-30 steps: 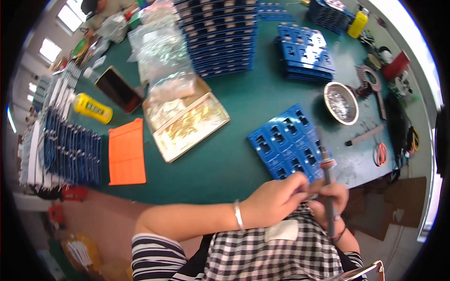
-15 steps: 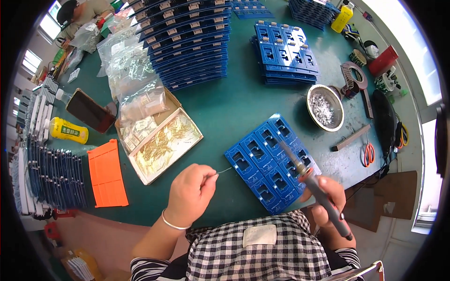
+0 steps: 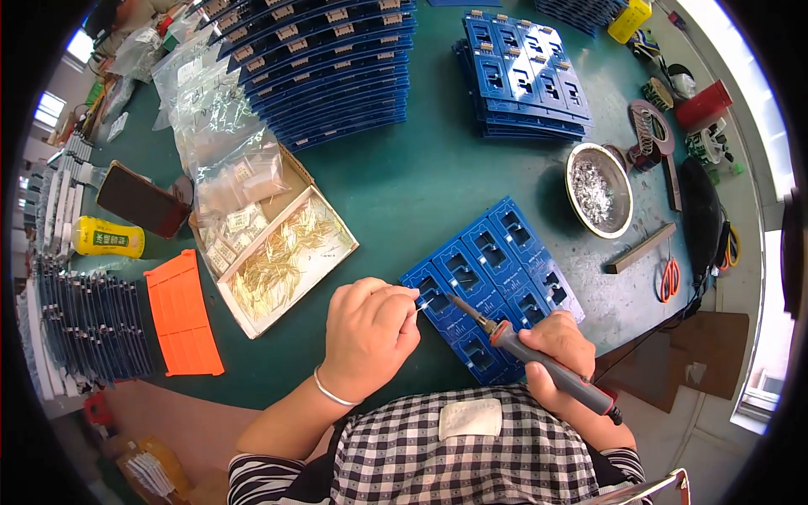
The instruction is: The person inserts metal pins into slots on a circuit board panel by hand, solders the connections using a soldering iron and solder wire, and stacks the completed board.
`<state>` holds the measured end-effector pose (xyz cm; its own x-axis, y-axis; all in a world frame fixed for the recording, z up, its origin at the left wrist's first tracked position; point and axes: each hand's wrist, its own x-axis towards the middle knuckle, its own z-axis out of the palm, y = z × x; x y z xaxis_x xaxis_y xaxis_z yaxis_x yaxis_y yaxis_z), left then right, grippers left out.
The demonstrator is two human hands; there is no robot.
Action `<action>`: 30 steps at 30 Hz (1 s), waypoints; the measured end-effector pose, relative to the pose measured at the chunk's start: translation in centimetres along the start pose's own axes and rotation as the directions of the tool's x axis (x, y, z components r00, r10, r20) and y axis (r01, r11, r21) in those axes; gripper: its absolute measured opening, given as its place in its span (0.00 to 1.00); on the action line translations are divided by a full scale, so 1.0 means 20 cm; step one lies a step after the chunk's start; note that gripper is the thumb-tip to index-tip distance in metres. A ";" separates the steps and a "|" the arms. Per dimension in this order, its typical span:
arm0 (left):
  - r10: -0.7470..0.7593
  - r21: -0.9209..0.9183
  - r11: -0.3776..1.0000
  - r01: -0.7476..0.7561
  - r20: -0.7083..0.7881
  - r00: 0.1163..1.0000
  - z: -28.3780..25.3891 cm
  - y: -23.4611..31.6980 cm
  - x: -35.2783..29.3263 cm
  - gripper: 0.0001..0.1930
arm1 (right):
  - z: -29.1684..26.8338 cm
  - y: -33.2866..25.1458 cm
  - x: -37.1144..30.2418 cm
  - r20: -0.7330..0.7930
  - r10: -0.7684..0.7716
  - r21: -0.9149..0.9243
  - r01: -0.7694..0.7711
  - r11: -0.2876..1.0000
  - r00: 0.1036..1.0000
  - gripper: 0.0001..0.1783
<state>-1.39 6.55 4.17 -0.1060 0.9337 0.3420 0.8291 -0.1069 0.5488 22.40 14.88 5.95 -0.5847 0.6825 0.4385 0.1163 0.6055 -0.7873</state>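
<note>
Over blue board (image 3: pixel 497 284), soldering iron (image 3: pixel 523 348) diagonal, tip forward-left, in pinch of right hand (image 3: pixel 564 343)

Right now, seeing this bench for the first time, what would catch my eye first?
Probably the tall stack of blue circuit boards with pale connectors, at the top, left of centre. Next, perhaps, the bright orange, ridged plastic sheet lying on the left of the green tabletop. Lower right of centre, the right grip holds a grey, pen-shaped soldering iron, its tip at a blue circuit panel with rectangular cutouts.
</note>
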 end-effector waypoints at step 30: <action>-0.019 0.064 0.998 0.022 -0.050 0.999 0.05 -0.02 0.00 0.10 | 0.05 -0.04 0.05 0.023 0.084 -0.129 -0.080 0.988 0.996 0.12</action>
<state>-1.19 6.93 3.25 -0.1491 0.9174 0.3691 0.8600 -0.0639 0.5062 20.87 14.73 6.64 -0.5912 0.7212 0.3609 0.2652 0.5965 -0.7576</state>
